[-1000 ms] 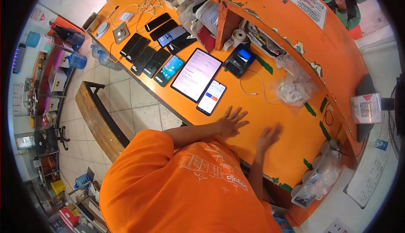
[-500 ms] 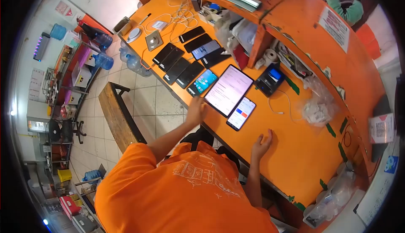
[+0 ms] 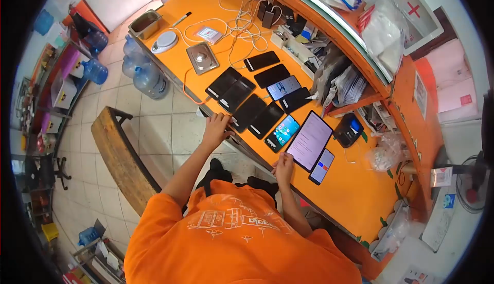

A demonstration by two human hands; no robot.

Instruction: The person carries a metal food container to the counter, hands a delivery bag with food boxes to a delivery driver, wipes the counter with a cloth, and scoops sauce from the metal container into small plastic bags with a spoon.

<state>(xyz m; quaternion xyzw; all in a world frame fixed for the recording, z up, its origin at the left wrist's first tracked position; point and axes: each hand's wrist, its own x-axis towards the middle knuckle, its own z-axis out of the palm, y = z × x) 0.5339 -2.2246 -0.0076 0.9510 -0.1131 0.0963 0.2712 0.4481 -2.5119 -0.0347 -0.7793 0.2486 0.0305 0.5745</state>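
My left hand (image 3: 218, 129) is at the near table edge, its fingers apart beside the lower end of a dark phone (image 3: 249, 113). My right hand (image 3: 283, 169) has its fingers drawn together at the edge, near the lower left corner of a lit tablet (image 3: 310, 140); anything inside them is hidden. Between my hands lie another dark phone (image 3: 266, 120) and a phone with a blue-green screen (image 3: 282, 133). A phone with a white screen (image 3: 321, 166) touches or nearly touches the tablet's right side. Several more phones lie farther back.
A card terminal (image 3: 348, 130) and plastic bag (image 3: 387, 152) are right of the tablet. Cables (image 3: 242, 24), a metal plate (image 3: 203, 57) and a round white device (image 3: 165, 41) lie at the back left. A wooden bench (image 3: 119, 153) stands left, beside water bottles (image 3: 150, 82).
The view has shifted toward the table's left end. My left hand has moved left along the edge to the dark phones; my right hand has moved left from the bare tabletop to the tablet's corner.
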